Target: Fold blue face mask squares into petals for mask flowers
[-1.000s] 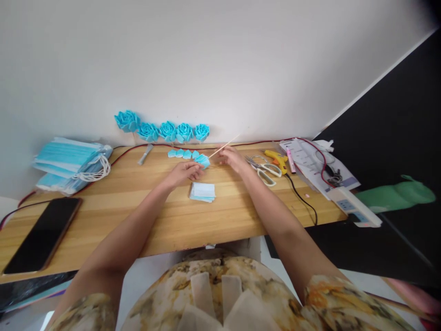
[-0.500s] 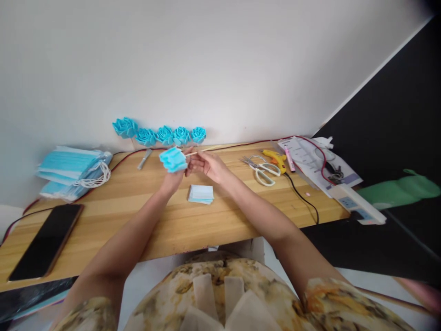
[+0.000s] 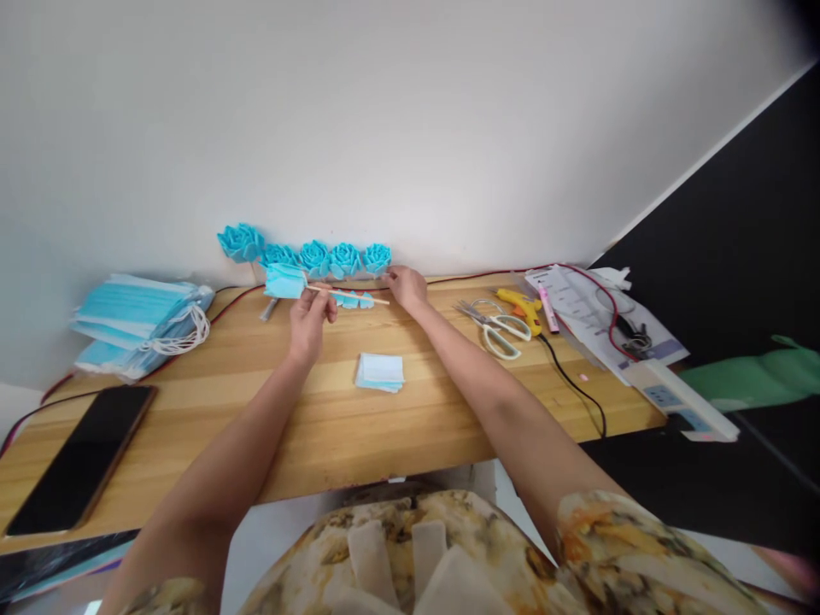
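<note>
My left hand (image 3: 308, 325) pinches a thin wooden stick (image 3: 359, 298) that lies nearly level above the table. At the stick's left end is a pale blue flower (image 3: 285, 280) of folded mask cloth. Several finished-looking blue flowers (image 3: 313, 258) stand in a row against the wall behind it. Beside the rightmost flower (image 3: 377, 258), my right hand (image 3: 407, 286) has its fingers drawn together, and what they hold, if anything, is hidden. Small scalloped blue pieces (image 3: 354, 300) show just beyond the stick. A small stack of cut mask pieces (image 3: 380, 372) lies nearer me.
Face masks (image 3: 137, 316) are piled at the left above a black phone (image 3: 82, 459). Scissors (image 3: 496, 329), a yellow glue gun (image 3: 522, 309), a pink marker (image 3: 548, 308) and papers (image 3: 589, 316) lie to the right. A power strip (image 3: 682, 400) overhangs the table's right end.
My hands have moved apart. The left has carried the flower on its stick to the left, while the right has let go of the stick and reached toward the wall.
</note>
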Demonstrator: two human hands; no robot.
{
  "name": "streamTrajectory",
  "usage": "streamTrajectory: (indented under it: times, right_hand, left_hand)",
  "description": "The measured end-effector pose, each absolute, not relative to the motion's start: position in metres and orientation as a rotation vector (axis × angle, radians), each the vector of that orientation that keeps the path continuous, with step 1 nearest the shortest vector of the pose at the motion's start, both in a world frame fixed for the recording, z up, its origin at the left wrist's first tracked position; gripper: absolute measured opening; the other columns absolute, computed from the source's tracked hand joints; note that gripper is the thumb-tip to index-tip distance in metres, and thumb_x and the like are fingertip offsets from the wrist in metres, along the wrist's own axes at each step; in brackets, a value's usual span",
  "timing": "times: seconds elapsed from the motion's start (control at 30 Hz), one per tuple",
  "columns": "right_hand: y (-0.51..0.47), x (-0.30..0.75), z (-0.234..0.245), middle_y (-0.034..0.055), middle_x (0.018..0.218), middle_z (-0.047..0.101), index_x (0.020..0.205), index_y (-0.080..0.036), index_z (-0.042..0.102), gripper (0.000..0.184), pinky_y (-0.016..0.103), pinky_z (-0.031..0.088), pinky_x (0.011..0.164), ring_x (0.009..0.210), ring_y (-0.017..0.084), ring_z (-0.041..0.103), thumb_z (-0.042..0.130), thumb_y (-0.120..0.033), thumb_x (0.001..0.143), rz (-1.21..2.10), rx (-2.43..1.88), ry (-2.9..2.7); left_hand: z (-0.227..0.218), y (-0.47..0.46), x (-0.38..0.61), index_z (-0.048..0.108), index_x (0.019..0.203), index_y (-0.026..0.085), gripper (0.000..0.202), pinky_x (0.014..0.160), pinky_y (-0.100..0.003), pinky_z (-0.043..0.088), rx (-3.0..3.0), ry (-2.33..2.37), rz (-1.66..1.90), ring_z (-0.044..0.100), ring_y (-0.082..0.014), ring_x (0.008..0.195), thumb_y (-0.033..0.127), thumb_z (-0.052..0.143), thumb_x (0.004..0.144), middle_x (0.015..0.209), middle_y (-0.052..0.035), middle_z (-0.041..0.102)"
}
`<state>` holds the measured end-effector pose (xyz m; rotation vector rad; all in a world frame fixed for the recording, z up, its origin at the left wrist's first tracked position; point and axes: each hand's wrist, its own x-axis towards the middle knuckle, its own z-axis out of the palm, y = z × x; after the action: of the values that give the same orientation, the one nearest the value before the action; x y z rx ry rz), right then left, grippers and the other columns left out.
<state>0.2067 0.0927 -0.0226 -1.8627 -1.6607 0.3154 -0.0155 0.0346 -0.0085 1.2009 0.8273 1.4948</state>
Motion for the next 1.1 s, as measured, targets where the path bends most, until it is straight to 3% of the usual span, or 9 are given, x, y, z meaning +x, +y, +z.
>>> streamTrajectory:
  times: [0.1,0.27,0.47,0.73,1.1]
  right_hand:
    - [0.104,0.195,-0.029,0.0130,0.102,0.079,0.092,-0.022,0.078,0.026,0.035,0.050,0.081,0.101,0.030,0.072,0.059,-0.041,0.093,0.252,-1.935,-1.687]
    - [0.112,0.188,-0.035,0.0141,0.101,0.078,0.095,-0.021,0.076,0.028,0.032,0.048,0.074,0.097,0.028,0.072,0.055,-0.039,0.095,0.175,-2.006,-1.672]
    - [0.112,0.193,-0.023,0.0106,0.106,0.076,0.105,-0.020,0.071,0.029,0.030,0.046,0.076,0.098,0.025,0.069,0.048,-0.036,0.097,0.089,-2.000,-1.626]
    - [0.123,0.213,-0.001,0.0078,0.089,0.073,0.092,-0.019,0.069,0.019,0.032,0.044,0.073,0.083,0.024,0.065,0.055,-0.032,0.092,-0.008,-1.801,-1.556]
    - [0.102,0.217,-0.014,0.0086,0.089,0.073,0.090,-0.021,0.062,0.017,0.033,0.047,0.078,0.087,0.026,0.067,0.050,-0.033,0.093,-0.019,-1.678,-1.605]
  left_hand:
    - [-0.016,0.034,-0.016,0.056,0.087,0.020,0.029,0.053,-0.022,0.037,1.272,0.842,1.443,0.047,-0.0093,0.053,0.048,0.065,0.086,0.062,0.0044,0.054]
    - [-0.023,0.038,-0.018,0.057,0.082,0.018,0.030,0.053,-0.022,0.037,1.317,0.824,1.416,0.047,-0.0085,0.053,0.046,0.066,0.088,0.062,0.0037,0.054]
    - [-0.026,0.043,-0.018,0.058,0.080,0.018,0.036,0.049,-0.021,0.037,1.311,0.841,1.463,0.047,-0.0084,0.050,0.052,0.069,0.084,0.058,0.0036,0.055]
    - [-0.026,0.042,-0.017,0.058,0.082,0.018,0.038,0.048,-0.020,0.038,1.291,0.863,1.477,0.048,-0.0084,0.049,0.053,0.071,0.082,0.058,0.0033,0.056]
    - [-0.018,0.039,-0.018,0.061,0.077,0.017,0.039,0.053,-0.021,0.045,1.504,0.907,1.535,0.053,-0.0099,0.054,0.055,0.067,0.086,0.064,-0.0005,0.061]
